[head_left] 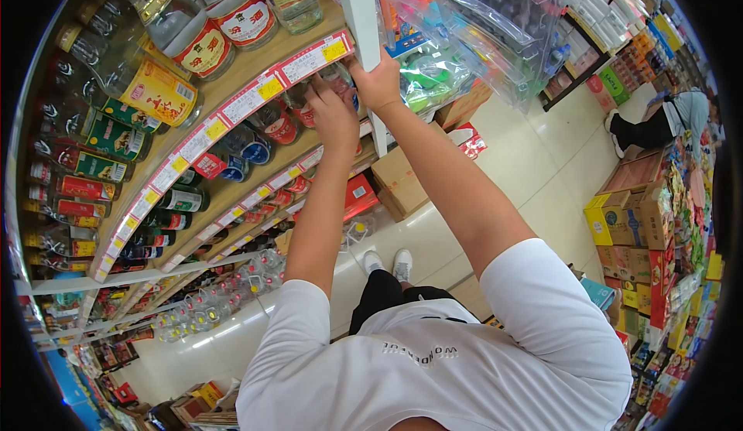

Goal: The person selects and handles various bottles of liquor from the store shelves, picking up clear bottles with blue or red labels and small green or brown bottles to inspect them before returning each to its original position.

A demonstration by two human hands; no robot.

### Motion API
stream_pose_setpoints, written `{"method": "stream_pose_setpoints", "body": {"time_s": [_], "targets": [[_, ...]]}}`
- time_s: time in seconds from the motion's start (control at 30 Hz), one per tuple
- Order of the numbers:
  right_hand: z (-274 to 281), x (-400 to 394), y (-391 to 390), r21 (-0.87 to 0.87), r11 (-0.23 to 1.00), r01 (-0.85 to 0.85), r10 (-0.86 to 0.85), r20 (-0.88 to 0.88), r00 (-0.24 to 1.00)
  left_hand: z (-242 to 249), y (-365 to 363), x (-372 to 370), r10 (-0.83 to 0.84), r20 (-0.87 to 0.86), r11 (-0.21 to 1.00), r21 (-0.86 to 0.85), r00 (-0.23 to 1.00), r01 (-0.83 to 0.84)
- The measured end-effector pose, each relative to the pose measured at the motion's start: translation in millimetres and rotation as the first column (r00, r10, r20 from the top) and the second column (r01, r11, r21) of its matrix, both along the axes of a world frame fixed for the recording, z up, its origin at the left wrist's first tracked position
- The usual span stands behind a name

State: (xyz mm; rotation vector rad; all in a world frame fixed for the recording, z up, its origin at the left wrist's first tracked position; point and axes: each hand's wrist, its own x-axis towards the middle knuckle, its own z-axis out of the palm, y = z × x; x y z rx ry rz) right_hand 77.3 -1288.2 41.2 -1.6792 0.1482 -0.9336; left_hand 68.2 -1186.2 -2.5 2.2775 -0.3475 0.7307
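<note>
My left hand (334, 116) reaches into the second shelf level with its fingers bent. The fingertips are at a clear glass bottle (337, 81) under the upper shelf's edge; the bottle is partly hidden. My right hand (377, 84) wraps round the white shelf post (361, 15), thumb on one side and fingers on the other. Beside my left hand stand red-labelled bottles (280, 128) and a blue-labelled bottle (254, 148). Just above, a price strip (267, 87) with white and yellow tags runs along the curved shelf edge.
Large liquor bottles (207, 48) crowd the upper shelf. Plastic-packed goods (495, 21) hang right of the post. A cardboard box (398, 179) stands on the floor below. Clear jugs (224, 295) line the shelf's foot. Stacked cartons (623, 218) and another person (665, 125) are at right.
</note>
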Motion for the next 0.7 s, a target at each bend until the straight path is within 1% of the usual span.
{"method": "stream_pose_setpoints", "body": {"time_s": [0.07, 0.13, 0.23, 0.33, 0.43, 0.53, 0.63, 0.7], "targets": [[-4, 4, -2, -0.038, 0.999, 0.005, -0.005, -0.003, 1.0, 2, 0, -1, -0.005, -0.011, 1.0, -0.008, 1.0, 0.005], [-5, 4, -2, -0.011, 1.0, -0.001, 0.001, -0.005, 1.0, 4, 1, -2, -0.01, -0.027, 1.0, -0.019, 1.0, 0.01], [-3, 2, 0, 0.008, 1.0, -0.003, 0.003, 0.007, 1.0, -2, 4, 0, -0.016, -0.009, 1.0, -0.024, 1.0, 0.016], [0, 0, 1, 0.016, 1.0, -0.005, 0.005, 0.009, 1.0, -8, 8, -3, -0.033, 0.057, 0.999, -0.034, 0.998, 0.035], [3, -1, 2, 0.005, 1.0, -0.001, 0.001, 0.016, 1.0, -23, 18, -3, -0.116, 0.065, 0.985, -0.125, 0.991, 0.123], [6, -3, 3, -0.002, 1.0, -0.003, 0.003, 0.021, 1.0, -16, 32, -26, -0.143, -0.056, 0.975, -0.179, 0.988, 0.131], [1, 1, 1, 0.007, 1.0, -0.005, 0.005, 0.008, 1.0, -18, 47, -41, -0.129, -0.057, 0.964, -0.239, 0.99, 0.112], [-3, 3, 0, -0.009, 1.0, 0.011, -0.011, -0.004, 1.0, -21, 59, -50, -0.096, -0.105, 0.958, -0.278, 0.99, 0.064]]}}
